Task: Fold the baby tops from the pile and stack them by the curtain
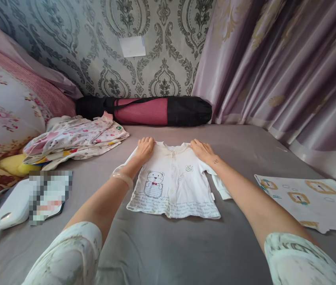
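A small white long-sleeved shirt point(172, 186) lies spread front up on the grey sheet, its collar away from me. It has a bear print, a small green print and rows of lettering along the hem. My left hand point(145, 148) is closed on its left shoulder, with the fingers curled and the sleeve partly behind my forearm. At the other shoulder, my right hand point(202, 150) holds the fabric beside the collar, fingers together. The right sleeve bends down beside my forearm. My fingertips are partly hidden.
Printed clothes point(81, 138) are piled at the left, near a floral pillow point(4, 107). Closer lie a white power bank point(15, 206) with cables and a blurred-out phone point(50, 196). A black-and-pink rolled bag point(144, 111) rests along the wall. Patterned cloth point(310, 198) lies right.
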Demonstrator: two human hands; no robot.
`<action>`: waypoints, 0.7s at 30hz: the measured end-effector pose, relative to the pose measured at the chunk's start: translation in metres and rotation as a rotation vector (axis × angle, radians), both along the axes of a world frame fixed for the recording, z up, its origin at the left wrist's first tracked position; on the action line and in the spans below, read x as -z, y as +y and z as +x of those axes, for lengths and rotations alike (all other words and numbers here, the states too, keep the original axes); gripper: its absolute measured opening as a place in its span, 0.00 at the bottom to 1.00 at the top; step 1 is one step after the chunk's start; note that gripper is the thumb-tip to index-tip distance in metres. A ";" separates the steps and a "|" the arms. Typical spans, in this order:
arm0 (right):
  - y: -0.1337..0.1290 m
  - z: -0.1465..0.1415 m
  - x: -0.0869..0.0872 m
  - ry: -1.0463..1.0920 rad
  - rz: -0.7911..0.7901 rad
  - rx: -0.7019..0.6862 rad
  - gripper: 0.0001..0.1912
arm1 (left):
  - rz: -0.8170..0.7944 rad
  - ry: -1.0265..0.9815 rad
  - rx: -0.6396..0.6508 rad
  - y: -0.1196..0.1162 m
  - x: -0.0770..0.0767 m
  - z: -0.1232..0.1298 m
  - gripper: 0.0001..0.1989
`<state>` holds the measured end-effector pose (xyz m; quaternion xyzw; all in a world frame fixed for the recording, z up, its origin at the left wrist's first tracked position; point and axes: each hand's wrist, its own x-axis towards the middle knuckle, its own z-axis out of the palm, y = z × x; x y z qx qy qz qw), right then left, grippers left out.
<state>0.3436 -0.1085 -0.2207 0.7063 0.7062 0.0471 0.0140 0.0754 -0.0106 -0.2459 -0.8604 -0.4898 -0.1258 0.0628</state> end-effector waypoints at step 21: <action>0.043 0.000 0.015 0.517 -0.124 0.112 0.11 | -0.516 -0.286 0.040 0.029 -0.003 0.024 0.13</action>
